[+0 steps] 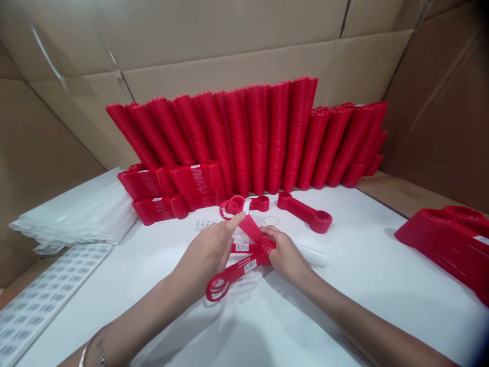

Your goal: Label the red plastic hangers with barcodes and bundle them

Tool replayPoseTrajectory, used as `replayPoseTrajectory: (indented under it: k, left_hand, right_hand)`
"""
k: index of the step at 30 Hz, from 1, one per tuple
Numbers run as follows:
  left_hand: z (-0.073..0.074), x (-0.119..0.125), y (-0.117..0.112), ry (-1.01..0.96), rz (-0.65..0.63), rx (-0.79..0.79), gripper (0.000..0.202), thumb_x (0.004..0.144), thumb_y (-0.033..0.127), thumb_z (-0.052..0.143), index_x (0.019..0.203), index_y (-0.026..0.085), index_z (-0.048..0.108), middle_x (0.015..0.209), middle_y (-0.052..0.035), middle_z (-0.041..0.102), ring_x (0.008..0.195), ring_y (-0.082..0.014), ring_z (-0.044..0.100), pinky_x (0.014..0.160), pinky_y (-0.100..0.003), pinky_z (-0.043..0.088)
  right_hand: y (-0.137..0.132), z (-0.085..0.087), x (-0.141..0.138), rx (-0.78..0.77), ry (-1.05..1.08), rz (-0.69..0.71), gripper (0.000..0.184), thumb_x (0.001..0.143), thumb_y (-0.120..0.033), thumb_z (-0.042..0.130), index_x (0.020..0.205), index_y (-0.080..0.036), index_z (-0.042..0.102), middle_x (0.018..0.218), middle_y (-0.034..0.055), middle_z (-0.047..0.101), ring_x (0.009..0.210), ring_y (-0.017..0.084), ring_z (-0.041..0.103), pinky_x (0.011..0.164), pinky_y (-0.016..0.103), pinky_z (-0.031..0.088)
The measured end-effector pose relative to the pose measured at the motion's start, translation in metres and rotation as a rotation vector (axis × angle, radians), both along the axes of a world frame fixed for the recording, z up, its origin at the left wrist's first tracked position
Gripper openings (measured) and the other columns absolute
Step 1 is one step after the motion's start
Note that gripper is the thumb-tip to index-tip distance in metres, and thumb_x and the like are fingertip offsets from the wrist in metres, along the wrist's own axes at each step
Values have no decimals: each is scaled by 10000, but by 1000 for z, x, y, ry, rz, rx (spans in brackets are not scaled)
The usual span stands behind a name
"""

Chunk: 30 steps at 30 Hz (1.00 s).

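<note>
My right hand [286, 255] is closed around one end of several flat red plastic pieces with ring ends [229, 275], fanned out above the table. Two lower pieces in the fan carry white barcode labels [250, 265]. Over the top piece, my left hand [210, 242] has its index finger stretched to a small white label [246, 206] near the far ring end. The left thumb and other fingers are mostly hidden; the label appears to be at the fingertip. Just beyond the hands lie a loose red piece [260, 204] and a small red stack [305, 212].
Tall stacks of red pieces [237, 137] line the cardboard wall [229, 46]. Banded bundles [198, 186] stand at left, near clear plastic bags [76, 214] and a barcode label sheet [42, 306]. A thin rubber band [271, 220] lies centrally. More red pieces [439, 244] sit right.
</note>
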<state>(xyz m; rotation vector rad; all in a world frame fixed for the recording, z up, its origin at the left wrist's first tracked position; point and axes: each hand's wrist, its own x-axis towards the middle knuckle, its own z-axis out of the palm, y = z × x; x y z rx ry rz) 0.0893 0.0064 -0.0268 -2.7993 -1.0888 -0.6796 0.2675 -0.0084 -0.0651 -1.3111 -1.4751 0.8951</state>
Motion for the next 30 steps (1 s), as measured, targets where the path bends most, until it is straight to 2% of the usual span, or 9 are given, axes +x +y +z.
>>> replayPoseTrajectory:
  k: [2,4,7,9,11,16,20,26,30]
  left_hand:
    - [1,1,0,-110,-48,-8,432,849,148,381,1268,222,306,898,-50,562,759,-166,505,681,-302,411]
    - [6,2,-1,-252,-28,-92,305,851,192,422,1155,203,427,917,-50,554,814,-162,502,735,-300,409]
    - [16,4,-5,-426,30,-352,136,847,277,454,895,186,541,848,-25,551,768,-138,503,709,-261,412]
    - [19,6,-6,-467,39,-532,157,837,305,465,800,178,549,797,-11,559,704,-124,498,653,-239,406]
    - [18,7,-5,-486,66,-637,173,823,317,480,773,171,557,743,-3,566,663,-119,489,617,-232,392]
    - [6,10,-5,-532,165,-652,212,801,343,501,741,167,600,705,-3,572,636,-119,468,595,-234,364]
    - [3,13,-7,-567,214,-670,215,786,351,516,740,170,624,682,0,573,595,-112,468,561,-228,361]
    - [2,14,-6,-573,220,-671,235,783,362,507,749,176,646,727,-13,621,634,-131,523,566,-234,385]
    - [-1,12,-4,-555,219,-651,254,798,376,483,774,182,646,737,-18,629,648,-150,539,586,-257,409]
  right_hand:
    - [-1,-1,-1,13,-14,36,502,547,44,349,899,-155,647,916,55,602,864,184,560,781,287,440]
    - [-3,-2,-3,24,-28,64,498,562,42,357,907,-170,648,948,50,595,870,175,558,771,274,442]
    - [-5,-3,-5,28,-39,77,491,596,33,367,933,-190,645,965,38,586,871,161,552,762,256,443]
    - [-5,-3,-5,33,-41,75,503,600,36,362,945,-199,642,965,31,585,874,154,547,767,250,440]
    - [-6,-3,-5,37,-45,73,512,596,40,360,949,-204,641,968,27,585,878,152,545,773,248,436]
    - [-5,-4,-5,22,-48,70,500,602,37,369,945,-204,641,952,29,587,852,155,556,744,250,441]
    - [-5,-5,-4,31,-62,64,515,592,45,369,955,-203,638,959,28,583,857,156,551,760,255,438]
    - [-5,-4,-5,19,-71,66,562,562,63,359,976,-198,635,958,30,579,867,155,543,771,254,438]
    - [-6,-3,-5,28,-51,66,527,598,49,367,977,-199,636,984,35,584,870,158,546,768,258,444]
